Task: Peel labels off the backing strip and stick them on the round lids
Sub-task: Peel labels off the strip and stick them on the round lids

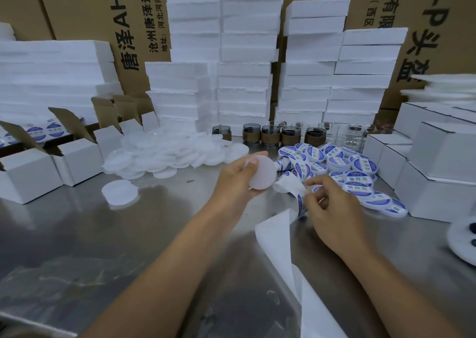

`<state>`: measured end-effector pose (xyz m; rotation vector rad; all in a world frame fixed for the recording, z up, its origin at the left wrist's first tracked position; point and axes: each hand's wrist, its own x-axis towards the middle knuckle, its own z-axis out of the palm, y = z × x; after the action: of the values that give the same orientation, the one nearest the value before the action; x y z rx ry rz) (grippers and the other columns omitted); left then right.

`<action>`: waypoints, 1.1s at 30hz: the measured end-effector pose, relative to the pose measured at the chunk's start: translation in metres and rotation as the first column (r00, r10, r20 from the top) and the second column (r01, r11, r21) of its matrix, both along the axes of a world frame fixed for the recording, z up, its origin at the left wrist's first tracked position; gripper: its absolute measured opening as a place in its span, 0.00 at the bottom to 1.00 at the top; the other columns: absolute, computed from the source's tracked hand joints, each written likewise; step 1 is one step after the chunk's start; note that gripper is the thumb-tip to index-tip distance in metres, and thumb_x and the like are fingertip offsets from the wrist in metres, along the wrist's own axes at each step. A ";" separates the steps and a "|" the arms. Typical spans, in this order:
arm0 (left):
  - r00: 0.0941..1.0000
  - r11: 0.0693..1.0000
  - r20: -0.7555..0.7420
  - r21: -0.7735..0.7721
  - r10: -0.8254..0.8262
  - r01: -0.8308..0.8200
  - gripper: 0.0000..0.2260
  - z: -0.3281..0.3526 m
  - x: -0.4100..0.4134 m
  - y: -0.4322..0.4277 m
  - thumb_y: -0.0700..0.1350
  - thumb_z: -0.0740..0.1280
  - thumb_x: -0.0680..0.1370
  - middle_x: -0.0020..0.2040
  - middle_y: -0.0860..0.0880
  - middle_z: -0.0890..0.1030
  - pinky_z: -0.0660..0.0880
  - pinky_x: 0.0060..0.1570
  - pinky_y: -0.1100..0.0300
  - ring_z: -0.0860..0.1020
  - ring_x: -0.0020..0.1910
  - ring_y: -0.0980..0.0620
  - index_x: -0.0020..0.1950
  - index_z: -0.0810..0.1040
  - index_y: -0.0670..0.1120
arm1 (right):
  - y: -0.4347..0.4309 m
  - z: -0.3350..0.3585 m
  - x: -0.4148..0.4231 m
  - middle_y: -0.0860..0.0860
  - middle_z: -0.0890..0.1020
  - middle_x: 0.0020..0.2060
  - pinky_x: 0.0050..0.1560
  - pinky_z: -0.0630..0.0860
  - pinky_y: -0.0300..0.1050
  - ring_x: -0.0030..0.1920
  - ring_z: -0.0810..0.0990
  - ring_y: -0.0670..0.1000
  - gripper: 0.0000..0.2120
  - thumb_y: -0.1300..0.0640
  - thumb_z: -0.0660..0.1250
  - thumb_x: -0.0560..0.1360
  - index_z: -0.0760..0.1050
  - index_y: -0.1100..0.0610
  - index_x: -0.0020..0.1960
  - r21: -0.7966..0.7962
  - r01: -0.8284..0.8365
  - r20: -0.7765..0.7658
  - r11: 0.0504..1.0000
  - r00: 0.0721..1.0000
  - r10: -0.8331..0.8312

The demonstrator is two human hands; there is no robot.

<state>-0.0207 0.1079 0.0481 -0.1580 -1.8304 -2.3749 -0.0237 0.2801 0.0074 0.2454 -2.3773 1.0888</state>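
Observation:
My left hand (238,176) grips a plain white round lid (263,173), held on edge above the steel table. Just to its right, my right hand (332,209) pinches a blue-and-white label (300,203) on the white backing strip (277,237). The strip curls up from the table's front edge, passes under my right fingers and runs back toward the labelled lids. A heap of unlabelled white lids (170,154) lies at centre left. One lone lid (119,191) sits in front of that heap. Several labelled lids (358,176) are piled at right.
Small white cartons (77,161) stand open at left and closed ones (438,172) at right. Glass jars with brown sleeves (270,134) line the back, before stacks of white foam blocks (244,67) and brown boxes. A white plate (463,237) lies at the right edge.

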 end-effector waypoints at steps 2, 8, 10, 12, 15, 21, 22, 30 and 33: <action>0.997 0.988 0.037 0.138 -0.075 0.069 0.10 -0.004 -0.002 0.008 0.40 0.56 0.82 0.52 0.43 0.81 0.78 0.48 0.54 0.82 0.48 0.45 0.52 0.78 0.46 | -0.001 0.000 0.000 0.42 0.77 0.31 0.33 0.70 0.42 0.33 0.77 0.42 0.07 0.56 0.63 0.75 0.74 0.47 0.52 -0.005 -0.003 -0.006 1.000 1.000 0.003; 0.985 0.976 0.054 0.156 -0.161 0.151 0.09 -0.016 -0.002 0.004 0.43 0.59 0.81 0.50 0.45 0.82 0.81 0.42 0.54 0.84 0.44 0.45 0.55 0.78 0.48 | -0.014 0.005 0.001 0.44 0.77 0.31 0.35 0.71 0.42 0.37 0.75 0.41 0.05 0.54 0.64 0.75 0.73 0.44 0.46 -0.128 -0.073 -0.116 0.989 0.992 0.058; 0.982 0.979 0.028 0.090 -0.185 0.181 0.09 -0.017 0.000 0.003 0.41 0.61 0.80 0.47 0.47 0.83 0.80 0.39 0.56 0.84 0.42 0.46 0.54 0.79 0.50 | -0.018 0.007 0.003 0.44 0.78 0.33 0.36 0.71 0.41 0.38 0.74 0.41 0.03 0.52 0.64 0.75 0.73 0.43 0.47 -0.159 -0.116 -0.131 0.980 0.987 0.096; 0.978 0.978 0.017 0.013 -0.206 0.206 0.09 -0.019 0.001 0.005 0.41 0.63 0.79 0.44 0.48 0.83 0.80 0.38 0.56 0.84 0.42 0.46 0.52 0.80 0.52 | -0.019 0.007 0.004 0.44 0.78 0.35 0.37 0.71 0.39 0.38 0.74 0.42 0.03 0.50 0.63 0.75 0.74 0.44 0.48 -0.167 -0.148 -0.137 0.975 0.983 0.125; 0.972 0.971 0.003 -0.044 -0.237 0.236 0.08 -0.022 0.002 0.007 0.42 0.66 0.77 0.47 0.49 0.83 0.80 0.39 0.55 0.83 0.43 0.47 0.48 0.82 0.55 | -0.020 0.007 0.006 0.45 0.79 0.37 0.35 0.68 0.31 0.38 0.75 0.43 0.02 0.50 0.64 0.75 0.75 0.45 0.46 -0.185 -0.195 -0.124 0.963 0.977 0.174; 0.946 0.945 -0.025 0.027 -0.324 0.325 0.12 -0.023 0.001 0.006 0.48 0.71 0.68 0.51 0.48 0.82 0.80 0.43 0.54 0.83 0.47 0.49 0.50 0.83 0.57 | -0.023 0.008 0.007 0.48 0.80 0.37 0.34 0.68 0.29 0.37 0.75 0.46 0.03 0.57 0.67 0.74 0.77 0.53 0.42 -0.275 -0.269 -0.110 0.923 0.963 0.248; 0.944 0.943 -0.028 0.044 -0.329 0.330 0.12 -0.023 0.001 0.006 0.48 0.71 0.68 0.49 0.49 0.82 0.80 0.42 0.55 0.83 0.46 0.49 0.50 0.83 0.57 | -0.024 0.009 0.008 0.49 0.80 0.37 0.35 0.68 0.29 0.37 0.75 0.46 0.02 0.57 0.67 0.74 0.78 0.53 0.42 -0.285 -0.271 -0.114 0.919 0.962 0.248; 0.975 0.971 -0.008 0.084 -0.222 0.222 0.07 -0.027 -0.004 0.004 0.39 0.63 0.78 0.40 0.49 0.84 0.80 0.37 0.59 0.83 0.38 0.48 0.51 0.78 0.49 | -0.008 0.011 -0.003 0.45 0.78 0.38 0.40 0.70 0.38 0.39 0.75 0.45 0.05 0.59 0.62 0.76 0.72 0.49 0.44 -0.379 0.075 -0.012 0.922 0.996 -0.086; 0.979 0.976 -0.007 0.080 -0.203 0.203 0.07 -0.028 -0.006 0.004 0.37 0.62 0.79 0.43 0.47 0.85 0.79 0.37 0.60 0.83 0.40 0.48 0.51 0.77 0.47 | -0.004 0.006 -0.006 0.51 0.78 0.44 0.47 0.71 0.46 0.46 0.76 0.53 0.08 0.59 0.58 0.77 0.71 0.53 0.55 -0.177 0.179 0.183 0.968 0.972 -0.147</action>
<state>-0.0266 0.1122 0.0198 -0.3512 -1.7931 -2.5795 -0.0295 0.2766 0.0135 -0.1142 -2.3657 1.2930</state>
